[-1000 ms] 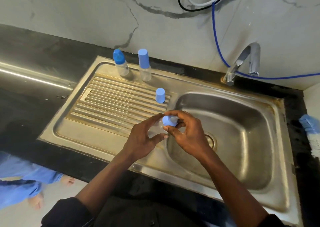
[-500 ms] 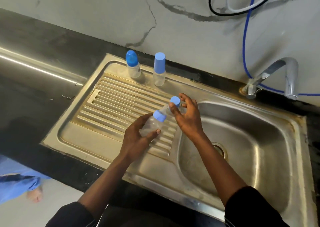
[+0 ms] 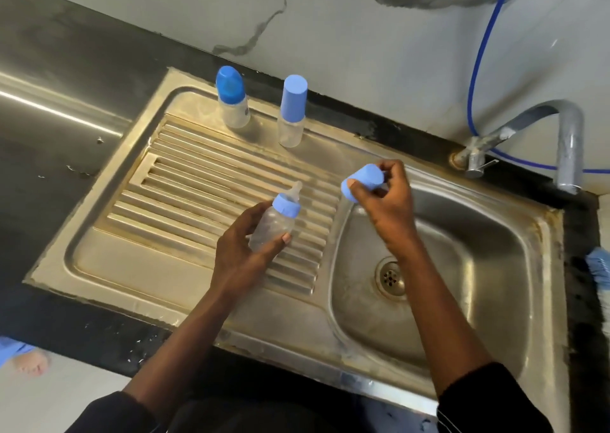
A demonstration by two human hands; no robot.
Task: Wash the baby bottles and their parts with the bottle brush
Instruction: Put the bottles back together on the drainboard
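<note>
Wall (image 3: 363,52): one, pale with grey veining, and one blue hose (image 3: 478,56) ran down it. Counter (image 3: 49,135): one, dark. Sink (image 3: 115,267): one, steel, set in the counter. It comprised one ribbed drainboard (image 3: 198,194) on the left and one basin (image 3: 478,267) on the right, with brownish staining along ribs and rim. Tap (image 3: 567,142): one, at the back right corner, spout above the basin. Hands: two, each on a bare forearm ending in a dark sleeve. The left hand (image 3: 244,251) was above the drainboard, fingers and thumb curled round the body of bottle 1 (image 3: 274,224), which was held tilted, top toward the back right, clear of the steel. The right hand (image 3: 389,208) was above the ridge between drainboard and basin, fingertips and thumb pinching the loose cap (image 3: 363,180), which was tilted. Loose cap and bottle 1 were near each other but apart. Bottles: three, all clear. Bottle 2 (image 3: 236,112) and bottle 3 (image 3: 290,128) stood upright at the back of the drainboard, near each other, not touching. Caps: three, all blue. A rounded dark cap (image 3: 228,80) was on bottle 2, a paler tall cap (image 3: 293,94) was on bottle 3, and the third was in the right hand. Brush (image 3: 599,267): one, blue bristles, cut off by the right edge, well apart from both hands. Drain (image 3: 391,277): one, at the basin floor. Bottle 1 carried one blue collar (image 3: 287,206) and one clear teat (image 3: 295,191), uncovered.
</note>
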